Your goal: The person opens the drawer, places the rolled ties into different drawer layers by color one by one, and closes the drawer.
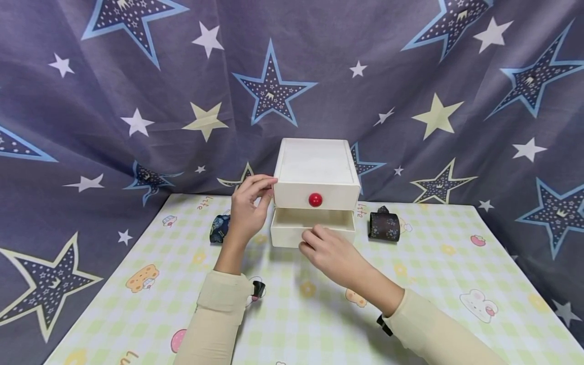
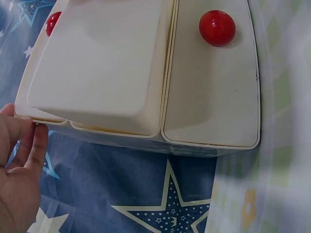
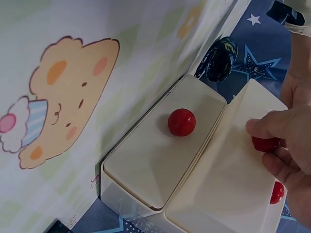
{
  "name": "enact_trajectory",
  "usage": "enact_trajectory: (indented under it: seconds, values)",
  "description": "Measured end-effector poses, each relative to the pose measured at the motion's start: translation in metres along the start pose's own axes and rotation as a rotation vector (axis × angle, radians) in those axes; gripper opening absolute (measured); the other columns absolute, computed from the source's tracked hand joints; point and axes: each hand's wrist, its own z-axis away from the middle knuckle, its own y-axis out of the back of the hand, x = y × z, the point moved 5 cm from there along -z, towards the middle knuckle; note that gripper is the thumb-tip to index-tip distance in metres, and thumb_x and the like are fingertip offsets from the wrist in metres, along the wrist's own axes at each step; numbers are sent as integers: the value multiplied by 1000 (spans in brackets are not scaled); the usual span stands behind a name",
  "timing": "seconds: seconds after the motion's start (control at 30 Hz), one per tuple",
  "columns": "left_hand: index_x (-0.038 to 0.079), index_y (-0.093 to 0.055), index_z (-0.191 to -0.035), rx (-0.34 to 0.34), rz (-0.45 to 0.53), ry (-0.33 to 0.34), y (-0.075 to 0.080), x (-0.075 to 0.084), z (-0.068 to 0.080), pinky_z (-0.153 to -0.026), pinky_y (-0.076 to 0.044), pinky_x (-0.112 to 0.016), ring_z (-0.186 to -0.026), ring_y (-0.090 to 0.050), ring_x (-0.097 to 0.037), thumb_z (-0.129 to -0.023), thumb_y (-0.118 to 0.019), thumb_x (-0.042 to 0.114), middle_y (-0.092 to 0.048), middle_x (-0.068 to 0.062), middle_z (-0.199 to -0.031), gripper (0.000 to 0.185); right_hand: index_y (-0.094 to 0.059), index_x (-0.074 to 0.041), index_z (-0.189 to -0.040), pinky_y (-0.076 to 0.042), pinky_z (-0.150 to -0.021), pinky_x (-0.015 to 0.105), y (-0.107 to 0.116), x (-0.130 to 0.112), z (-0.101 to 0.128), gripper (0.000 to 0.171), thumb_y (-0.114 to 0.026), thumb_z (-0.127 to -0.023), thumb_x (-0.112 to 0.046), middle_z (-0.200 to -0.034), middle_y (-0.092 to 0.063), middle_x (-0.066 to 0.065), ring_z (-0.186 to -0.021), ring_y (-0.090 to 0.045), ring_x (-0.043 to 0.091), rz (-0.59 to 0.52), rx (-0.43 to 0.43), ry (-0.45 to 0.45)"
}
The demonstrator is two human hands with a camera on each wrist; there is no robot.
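A small white drawer cabinet point(image 1: 318, 159) stands at the back of the table. Its middle drawer point(image 1: 285, 237) is pulled out, while the drawers above and below it look closed. Between thumb and fingers, my right hand point(image 1: 330, 253) pinches the red knob point(image 3: 265, 144) of that pulled-out drawer. My left hand point(image 1: 250, 208) rests against the cabinet's upper left edge, fingertips point(image 2: 40, 131) touching its side. The top drawer's red knob point(image 1: 315, 199) shows in the head view, and the bottom drawer's red knob point(image 2: 217, 28) in the left wrist view. No contents show in the visible part of the drawer.
A rolled dark blue patterned cloth point(image 1: 219, 229) lies left of the cabinet, partly behind the left hand. Another rolled dark floral cloth point(image 1: 384, 226) lies to the right. Behind the checked tablecloth point(image 1: 182, 289) hangs a star-patterned curtain point(image 1: 319, 61).
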Motion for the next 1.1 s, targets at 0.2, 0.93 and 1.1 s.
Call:
enact_trajectory:
  seconds: [0.2,0.93,1.1]
  values:
    - [-4,-75,-115,-3,-4,-1,0,2,-1,-89,-61,-27,-100,-68,-31,-92,-65,-16,-66,-16,-116,27,-67,-8,-94,-42,-67,27,2,-2,1,13,-55,-97,-5,-95,-53,4,-83,-44,23,7,7,7]
    - [-4,-75,-115,-4,-2,-1,0,2,-1,-86,-62,-30,-98,-67,-30,-93,-64,-15,-66,-15,-117,27,-66,-9,-92,-43,-66,25,9,-9,5,12,-56,-96,-4,-94,-53,3,-84,-46,21,9,27,15]
    - [-5,-75,-115,1,-2,11,0,1,0,-87,-62,-29,-99,-67,-30,-92,-65,-15,-66,-16,-116,27,-66,-8,-93,-46,-69,25,12,-12,7,14,-55,-97,-2,-96,-54,3,-85,-47,22,-18,16,16]
